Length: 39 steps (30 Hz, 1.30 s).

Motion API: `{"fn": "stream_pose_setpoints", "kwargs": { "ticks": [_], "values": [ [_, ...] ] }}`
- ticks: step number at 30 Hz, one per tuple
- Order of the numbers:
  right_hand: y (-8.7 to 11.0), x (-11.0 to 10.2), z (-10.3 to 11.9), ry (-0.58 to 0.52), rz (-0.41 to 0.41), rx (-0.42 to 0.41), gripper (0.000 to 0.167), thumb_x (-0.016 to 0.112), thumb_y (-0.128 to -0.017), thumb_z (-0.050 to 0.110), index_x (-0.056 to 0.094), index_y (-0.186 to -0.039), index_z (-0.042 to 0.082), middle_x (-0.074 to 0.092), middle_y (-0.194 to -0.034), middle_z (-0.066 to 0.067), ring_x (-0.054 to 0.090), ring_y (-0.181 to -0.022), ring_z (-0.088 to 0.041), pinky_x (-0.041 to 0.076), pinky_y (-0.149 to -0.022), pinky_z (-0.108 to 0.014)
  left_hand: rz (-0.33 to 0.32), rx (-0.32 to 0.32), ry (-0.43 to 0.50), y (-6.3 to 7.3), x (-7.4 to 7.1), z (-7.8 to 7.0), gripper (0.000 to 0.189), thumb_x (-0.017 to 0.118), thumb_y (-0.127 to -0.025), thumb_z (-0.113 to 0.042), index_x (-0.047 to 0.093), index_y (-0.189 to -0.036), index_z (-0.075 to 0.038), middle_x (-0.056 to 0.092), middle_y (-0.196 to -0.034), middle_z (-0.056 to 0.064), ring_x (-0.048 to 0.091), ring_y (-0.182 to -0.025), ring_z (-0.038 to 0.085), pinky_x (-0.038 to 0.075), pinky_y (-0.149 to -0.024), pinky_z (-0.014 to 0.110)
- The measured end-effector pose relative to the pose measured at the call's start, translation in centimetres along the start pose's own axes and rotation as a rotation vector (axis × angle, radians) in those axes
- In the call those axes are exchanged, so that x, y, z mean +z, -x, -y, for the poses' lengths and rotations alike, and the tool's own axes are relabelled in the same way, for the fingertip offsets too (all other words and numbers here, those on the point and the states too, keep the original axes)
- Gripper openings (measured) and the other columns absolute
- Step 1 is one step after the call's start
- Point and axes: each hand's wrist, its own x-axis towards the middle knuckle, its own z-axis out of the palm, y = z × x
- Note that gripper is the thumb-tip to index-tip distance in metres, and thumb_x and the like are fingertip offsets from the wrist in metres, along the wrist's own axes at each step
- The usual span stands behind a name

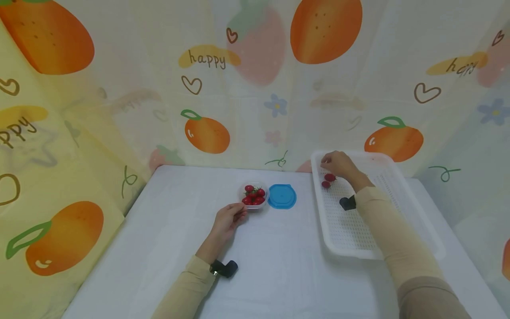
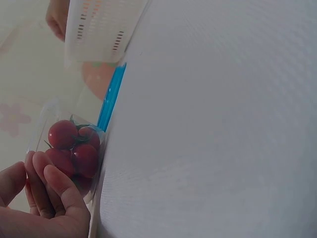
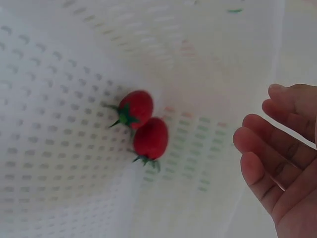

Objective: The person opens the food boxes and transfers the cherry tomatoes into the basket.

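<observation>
My left hand [image 1: 228, 221] pinches the near rim of a small clear plastic container [image 1: 255, 208], thumb and fingertips at its edge. Several red cherry tomatoes [image 2: 63, 134] with green stems fill that container. My right hand [image 1: 341, 165] hovers over the far left corner of a white perforated basket [image 1: 324, 235]. Its fingers [image 3: 253, 168] are loosely bent, with nothing visible between them. Below them, two cherry tomatoes [image 3: 151, 139] lie side by side in the basket, apart from the hand.
A blue lid [image 1: 282, 196] lies flat on the white table [image 1: 271, 266], just right of the container and left of the basket. A fruit-printed cloth [image 1: 247, 102] hangs behind and at the sides. My right forearm crosses over the basket.
</observation>
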Motion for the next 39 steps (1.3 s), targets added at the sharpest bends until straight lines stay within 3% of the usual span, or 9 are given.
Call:
{"fn": "stream_pose_setpoints", "kwargs": {
  "ticks": [6,12,18,39],
  "values": [
    [-0.3,-0.5,2.9,-0.011,-0.033,-0.063,0.031,0.055,-0.096,0.016,0.064,-0.117,-0.006,0.065,-0.114,-0.028,0.060,-0.105,-0.040,0.049,-0.096,-0.052,0.004,0.001,0.010,0.0,0.0,0.0,0.034,0.062,-0.096,-0.024,0.059,-0.124,-0.004,0.067,-0.105,0.005,0.064,-0.096,0.016,0.055,-0.088,0.024],
    [-0.6,-0.1,5.9,-0.060,0.003,-0.086,0.032,0.054,-0.097,0.017,0.063,-0.121,-0.003,0.065,-0.114,-0.023,0.060,-0.103,-0.035,0.052,-0.093,-0.047,0.000,-0.002,0.016,-0.1,0.0,0.1,0.033,0.062,-0.096,-0.022,0.059,-0.123,-0.004,0.067,-0.102,0.005,0.064,-0.098,0.017,0.056,-0.086,0.023],
    [-0.9,0.6,8.6,-0.029,0.006,-0.180,0.029,0.056,-0.096,0.015,0.066,-0.118,-0.002,0.069,-0.107,-0.019,0.062,-0.096,-0.030,0.054,-0.087,-0.042,-0.008,-0.010,0.021,0.0,0.0,0.0,0.031,0.062,-0.096,-0.022,0.060,-0.122,-0.005,0.067,-0.102,0.005,0.065,-0.098,0.018,0.056,-0.085,0.023],
    [-2.1,5.6,15.5,0.000,0.125,-0.285,0.030,0.058,-0.097,0.016,0.064,-0.124,0.005,0.067,-0.118,-0.014,0.064,-0.107,-0.027,0.057,-0.090,-0.035,0.012,-0.014,0.028,-0.2,0.0,0.0,0.034,0.063,-0.095,-0.022,0.058,-0.124,-0.003,0.067,-0.102,0.004,0.064,-0.095,0.016,0.056,-0.085,0.023]
  ]
}}
